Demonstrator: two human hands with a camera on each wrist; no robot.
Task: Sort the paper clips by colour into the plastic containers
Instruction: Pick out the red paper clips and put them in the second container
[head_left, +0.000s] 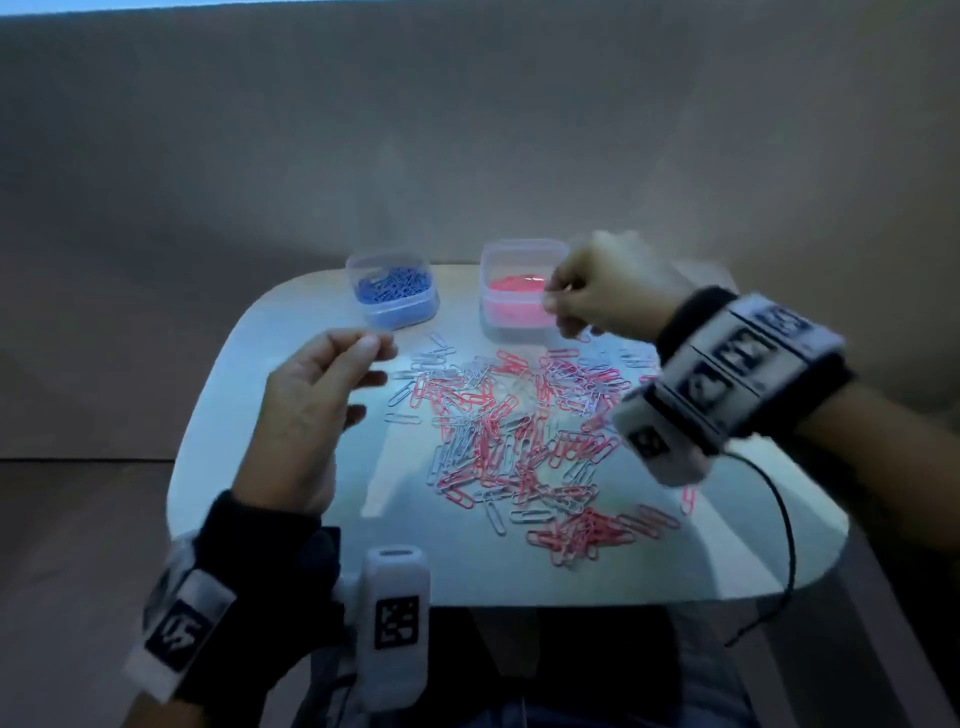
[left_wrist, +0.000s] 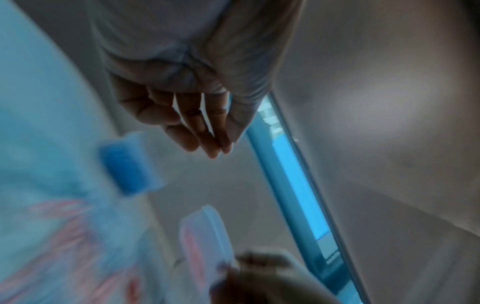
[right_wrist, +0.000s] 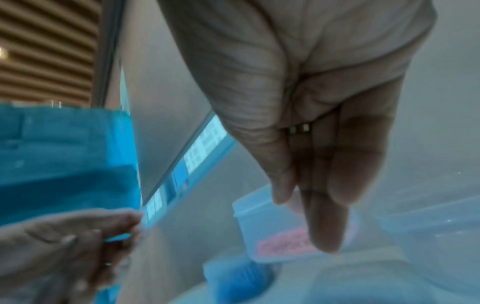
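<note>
A loose pile of pink and white paper clips (head_left: 519, 431) covers the middle of the white table (head_left: 405, 551). At the back stand a clear container of blue clips (head_left: 392, 293) (left_wrist: 130, 166) and one of pink clips (head_left: 514, 296) (right_wrist: 272, 236). My right hand (head_left: 553, 299) (right_wrist: 298, 216) hovers over the pink container's right edge, fingers straight and pointing down, thumb alongside, no clip visible. My left hand (head_left: 376, 345) (left_wrist: 223, 150) floats left of the pile near the blue container, thumb and fingertips pressed together. Whether they pinch a clip is hidden.
A third clear container (right_wrist: 436, 236) sits right of the pink one; my right hand hides it in the head view. A black cable (head_left: 784, 519) hangs from my right wrist over the table's right edge. Bare tabletop lies along the left and front edges.
</note>
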